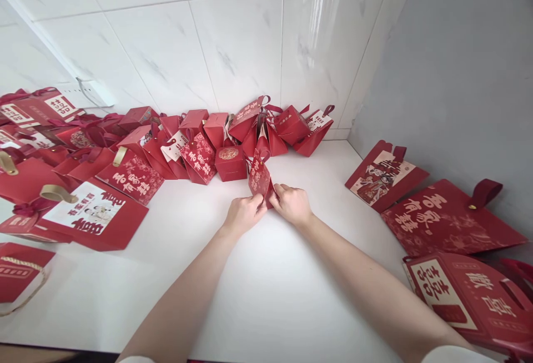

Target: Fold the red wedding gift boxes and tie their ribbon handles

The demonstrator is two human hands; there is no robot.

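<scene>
Between my two hands, near the middle of the white table, stands a small red paper gift box [260,177] with pale lettering and a ribbon loop at its top. My left hand [246,213] is closed on the lower left edge of the box. On the other side, my right hand [291,202] pinches its lower right edge. The fingertips cover the bottom of the box. Just behind it sits a red cube-shaped box [230,163] with a gold emblem.
Many folded red gift boxes [200,157] line the tiled wall [237,41] and crowd the left side. At the right lie flat red boxes [445,218] against a grey wall [470,74]. A power strip [97,94] runs along the wall at left. The white table [258,296] extends toward me.
</scene>
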